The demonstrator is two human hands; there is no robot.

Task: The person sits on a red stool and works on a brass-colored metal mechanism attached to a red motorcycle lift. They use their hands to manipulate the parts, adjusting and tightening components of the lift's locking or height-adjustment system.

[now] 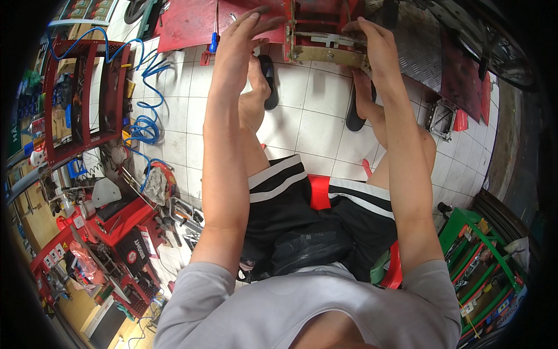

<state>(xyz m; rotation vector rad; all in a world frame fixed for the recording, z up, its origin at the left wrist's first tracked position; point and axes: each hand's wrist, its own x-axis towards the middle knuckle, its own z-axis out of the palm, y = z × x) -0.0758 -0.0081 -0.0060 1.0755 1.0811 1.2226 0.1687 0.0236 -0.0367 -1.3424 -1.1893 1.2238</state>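
My left hand [247,35] is raised beside a metal clamp frame, its fingers stretched to the right and apart, with nothing seen in them. On the other side, my right hand [379,47] is at the right end of the frame's dull brass-coloured bar [325,55]. Its fingers reach leftward over the frame and look extended; whether they touch the metal I cannot tell. The frame stands at the near edge of a red metal platform [186,26]. A blue-handled screwdriver [214,42] is left of my left hand, next to the platform's near edge.
A coiled blue hose [144,129] hangs by a red rack [87,93] on the left. Below it stands a red machine [125,227] among loose tools. A green tool rack [471,238] is at right. A metal bracket [443,119] lies on the white tiled floor [311,125].
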